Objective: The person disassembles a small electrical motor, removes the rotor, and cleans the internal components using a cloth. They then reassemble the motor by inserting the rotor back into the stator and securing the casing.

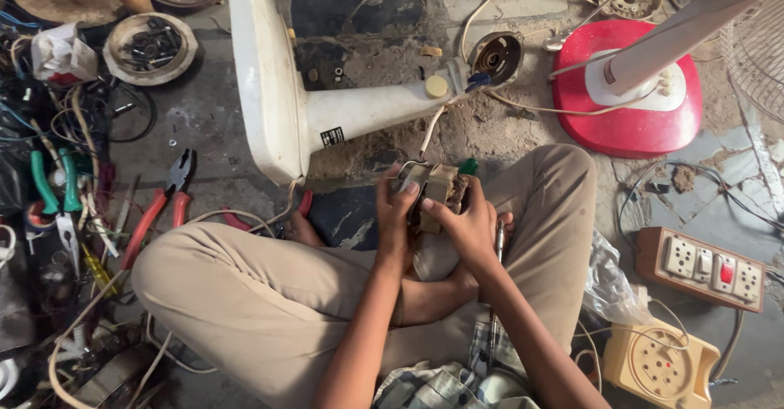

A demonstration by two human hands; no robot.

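I sit cross-legged on the floor. My left hand (pixel 395 213) and my right hand (pixel 465 223) both grip a small fan motor (pixel 435 187) with a metal core and copper windings, held over my lap. A white wire runs up from the motor toward the white fan stand (pixel 359 111) that lies on its side just beyond it. A thin metal tool (pixel 498 241) rests on my right leg, close to my right hand.
Red-handled pliers (pixel 159 205), green-handled cutters (pixel 51 188) and tangled wires lie at the left. A dish of small parts (pixel 151 47) sits upper left. A red fan base (pixel 629 90) stands upper right, a brown switchboard (pixel 702 266) and a yellow socket box (pixel 657 366) at the right.
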